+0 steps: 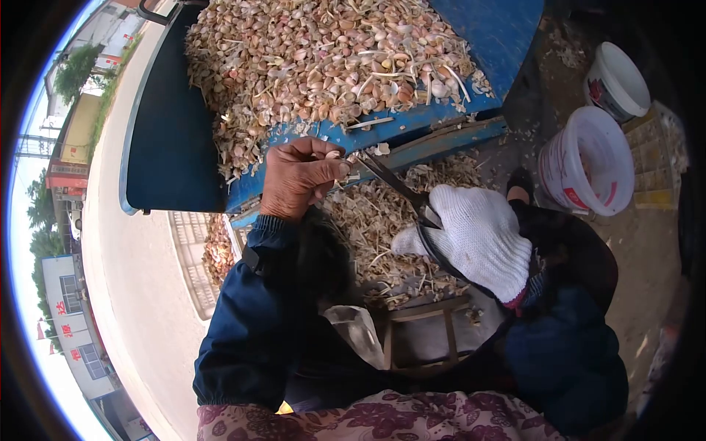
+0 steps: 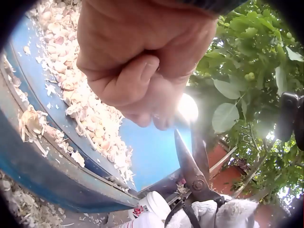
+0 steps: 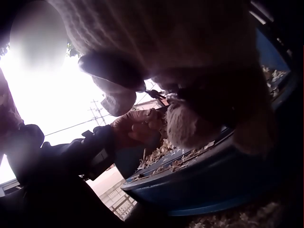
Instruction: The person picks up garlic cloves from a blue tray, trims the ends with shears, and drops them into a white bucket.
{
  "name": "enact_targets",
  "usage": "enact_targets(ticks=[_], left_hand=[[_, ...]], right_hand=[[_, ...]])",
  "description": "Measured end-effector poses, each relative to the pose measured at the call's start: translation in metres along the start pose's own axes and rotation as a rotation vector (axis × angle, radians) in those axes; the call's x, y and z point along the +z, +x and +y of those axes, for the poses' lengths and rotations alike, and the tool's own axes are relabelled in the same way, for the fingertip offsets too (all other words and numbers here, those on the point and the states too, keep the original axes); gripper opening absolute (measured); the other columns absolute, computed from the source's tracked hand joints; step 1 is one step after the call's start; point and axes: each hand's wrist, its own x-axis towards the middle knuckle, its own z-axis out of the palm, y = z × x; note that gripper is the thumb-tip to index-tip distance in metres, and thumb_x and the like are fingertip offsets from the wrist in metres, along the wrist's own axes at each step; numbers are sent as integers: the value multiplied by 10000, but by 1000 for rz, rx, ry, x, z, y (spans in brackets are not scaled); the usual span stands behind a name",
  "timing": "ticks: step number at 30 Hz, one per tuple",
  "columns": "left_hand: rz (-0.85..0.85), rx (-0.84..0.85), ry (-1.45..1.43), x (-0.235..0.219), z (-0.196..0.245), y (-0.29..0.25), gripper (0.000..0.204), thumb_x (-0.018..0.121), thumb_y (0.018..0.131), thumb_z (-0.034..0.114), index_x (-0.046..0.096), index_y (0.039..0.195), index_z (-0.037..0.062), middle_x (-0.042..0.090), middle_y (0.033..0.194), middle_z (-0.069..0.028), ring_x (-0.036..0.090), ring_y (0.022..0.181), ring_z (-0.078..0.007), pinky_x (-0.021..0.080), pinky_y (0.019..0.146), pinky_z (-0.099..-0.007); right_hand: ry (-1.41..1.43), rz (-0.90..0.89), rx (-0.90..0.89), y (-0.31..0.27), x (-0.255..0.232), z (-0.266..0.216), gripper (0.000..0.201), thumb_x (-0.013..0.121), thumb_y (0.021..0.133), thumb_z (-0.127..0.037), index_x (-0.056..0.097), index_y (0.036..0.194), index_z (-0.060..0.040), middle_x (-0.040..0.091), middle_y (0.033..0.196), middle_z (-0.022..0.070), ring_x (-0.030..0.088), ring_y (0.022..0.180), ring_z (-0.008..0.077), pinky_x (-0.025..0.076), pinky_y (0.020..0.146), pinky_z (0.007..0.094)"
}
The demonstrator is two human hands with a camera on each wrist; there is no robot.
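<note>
My bare left hand pinches a small garlic clove between thumb and fingertips, over the front edge of a blue metal trough. In the left wrist view its fingers are curled, and the clove is mostly hidden by them. My right hand, in a white knitted glove, grips dark metal shears by the handles. The shears' blades stand slightly parted and point at the left fingertips. Garlic cloves with loose skins and dry stalks are heaped in the trough just beyond both hands.
Dry skins and stalk trimmings lie in a pile below the blue trough. A pale plastic crate with cloves stands at the left. Two white buckets, a nearer one and a farther one, stand at the right.
</note>
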Motion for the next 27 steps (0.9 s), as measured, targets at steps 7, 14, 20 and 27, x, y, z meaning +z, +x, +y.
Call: enact_targets(ticks=[7,14,20,27], left_hand=[[-86,-114,-129,12,8,-15,210,733,677,-108,632,856,-61,604,615,-73,464,377,-72,277,321,-215],[-158,-144,-181,16,13,-22,203,710,686,-112,616,849,-37,598,604,-91,457,364,-90,257,309,-217],[-199,-147,-265,15,8,-27,206,722,706,-95,616,849,9,633,633,-133,444,357,-88,275,314,-211],[-116,-178,-189,-4,-4,-44,188,700,735,-87,654,912,-44,636,667,-110,439,380,-78,273,347,-205]], right_hand=[[-145,175,-168,1,8,1,624,717,676,-635,541,683,-36,559,572,155,609,571,364,465,529,447],[-141,205,-170,-3,6,1,604,738,673,-609,519,627,-48,511,517,154,594,532,358,449,501,440],[137,105,-127,-6,17,1,585,762,709,-543,511,586,-30,515,525,168,567,501,344,442,483,407],[436,-10,29,2,30,7,678,647,764,-668,571,604,-14,541,540,194,597,558,371,450,520,437]])
